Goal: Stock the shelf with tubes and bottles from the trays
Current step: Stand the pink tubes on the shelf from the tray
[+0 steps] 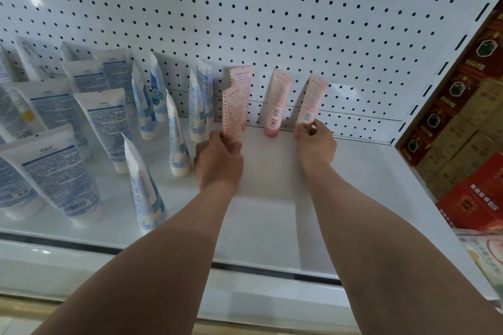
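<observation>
Both hands are busy at the back edge of the white shelf (353, 171), standing pink tubes up against the pegboard back panel (272, 8). The left hand (219, 156) has its fingers curled round the bottom of one pink tube (231, 114), right in front of another pink tube (243, 84) that already leans on the panel. The right hand (315, 141) is pinching the cap end of a third pink tube (313, 100) near the shelf's right end, with a fourth pink tube (277, 102) standing free on its cap between the two hands. The blue-and-white tubes (174, 133) fill the left half in rows. Risk as I see it: these things balance on small caps and just lean back, so letting go before the cap sits flat could tip one sideways into its neighbour and domino the row. The left one is also very close to the blue-and-white row, so a bumped wrist could knock those over. No trays in view.
</observation>
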